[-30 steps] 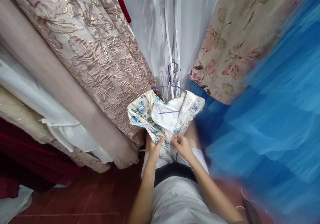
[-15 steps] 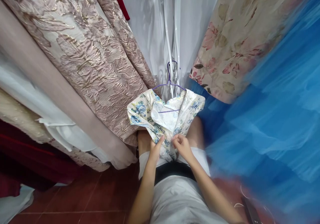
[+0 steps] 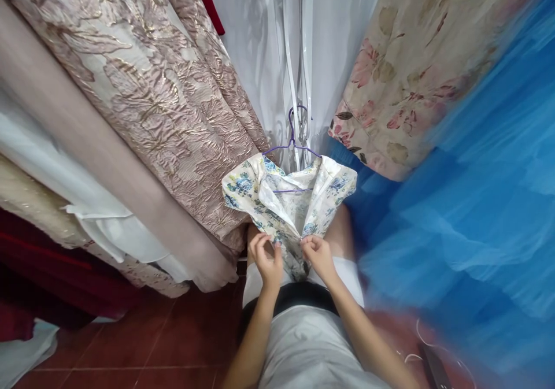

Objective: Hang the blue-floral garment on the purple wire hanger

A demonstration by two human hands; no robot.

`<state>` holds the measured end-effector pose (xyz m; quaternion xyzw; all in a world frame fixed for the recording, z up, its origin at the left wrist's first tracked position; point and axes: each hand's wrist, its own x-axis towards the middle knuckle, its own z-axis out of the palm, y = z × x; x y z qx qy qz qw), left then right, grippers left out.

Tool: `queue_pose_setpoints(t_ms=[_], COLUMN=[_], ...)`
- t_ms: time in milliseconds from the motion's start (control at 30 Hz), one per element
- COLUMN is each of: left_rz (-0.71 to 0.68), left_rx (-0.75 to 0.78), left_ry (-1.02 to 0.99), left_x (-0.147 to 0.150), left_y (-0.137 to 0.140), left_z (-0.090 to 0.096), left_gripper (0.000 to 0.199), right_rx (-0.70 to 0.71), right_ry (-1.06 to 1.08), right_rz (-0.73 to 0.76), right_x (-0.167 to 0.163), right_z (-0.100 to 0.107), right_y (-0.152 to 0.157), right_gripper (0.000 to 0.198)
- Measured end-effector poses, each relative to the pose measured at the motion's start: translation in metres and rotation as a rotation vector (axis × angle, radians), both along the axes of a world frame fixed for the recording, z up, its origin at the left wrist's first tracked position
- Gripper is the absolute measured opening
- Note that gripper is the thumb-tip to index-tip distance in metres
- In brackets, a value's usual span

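Observation:
A white blouse with blue and yellow flowers (image 3: 247, 188) hangs on a purple wire hanger (image 3: 291, 132), spread over my lap with its neckline lying open. My right hand (image 3: 318, 255) pinches the front edge of the blouse, at the bottom of the neck opening. Beside the blouse's left edge is my left hand (image 3: 267, 262), its fingers curled and apart from the thumb. Its fingertips are close to the fabric; whether they touch it I cannot tell. Folds of cloth hide the lower part of the blouse between my wrists.
Pink and gold brocade cloth (image 3: 173, 106) hangs at the left, beside other garments. Behind the hanger hang white fabric (image 3: 255, 48) and ribbons. A floral cloth (image 3: 394, 88) and blue tulle (image 3: 468, 221) fill the right. A dark power strip (image 3: 435, 366) with white cables lies on the red tiled floor (image 3: 182, 337).
My left hand has let go of the blouse front and moved slightly outward and up, its fingers now showing. The neck opening has shifted and spread. My right hand stays at the front edge.

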<state>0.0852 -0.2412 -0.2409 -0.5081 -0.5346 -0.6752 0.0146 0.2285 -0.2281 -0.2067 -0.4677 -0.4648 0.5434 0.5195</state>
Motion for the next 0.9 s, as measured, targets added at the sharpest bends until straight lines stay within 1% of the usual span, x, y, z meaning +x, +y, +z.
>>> queue_pose_setpoints(t_ms=[33,100,167,233,367,500,633,767,900], left_rz=[-0.047,-0.175,-0.3,-0.37,-0.385,-0.377,-0.363,-0.395,-0.394], left_rx=[-0.005,-0.042,-0.111,-0.187,-0.28,-0.287,-0.272,-0.265,-0.272], left_ry=[0.069,0.124,0.11,0.072,-0.003,-0.044,0.019,0.096,0.158], left_x=[0.005,0.015,0.023,0.027,0.026,0.024,0.026,0.03,0.03], left_y=[-0.004,-0.008,-0.008,-0.006,-0.004,-0.002,0.002,0.003,0.0], left_z=[0.0,-0.001,-0.004,-0.008,-0.014,-0.014,-0.01,-0.006,-0.003], left_gripper=[0.019,0.019,0.024,0.025,0.022,0.02,0.012,0.012,0.01], right_rx=[0.005,0.019,0.03,0.035,0.031,0.025,0.037,0.048,0.027], right_ry=[0.004,0.019,0.036,0.047,0.046,0.046,0.067,0.095,0.115], right_rz=[0.0,0.007,0.018,0.023,0.037,0.063,0.055,-0.022,-0.068], right_x=[-0.001,-0.002,-0.004,-0.005,-0.009,-0.012,-0.01,-0.008,-0.005], right_z=[0.001,0.001,0.001,0.0,-0.001,0.0,0.0,0.0,0.004], right_y=[-0.001,-0.004,-0.007,-0.009,-0.011,-0.012,-0.01,-0.01,-0.01], right_gripper=[0.015,0.015,0.014,0.014,0.019,0.025,0.025,0.021,0.024])
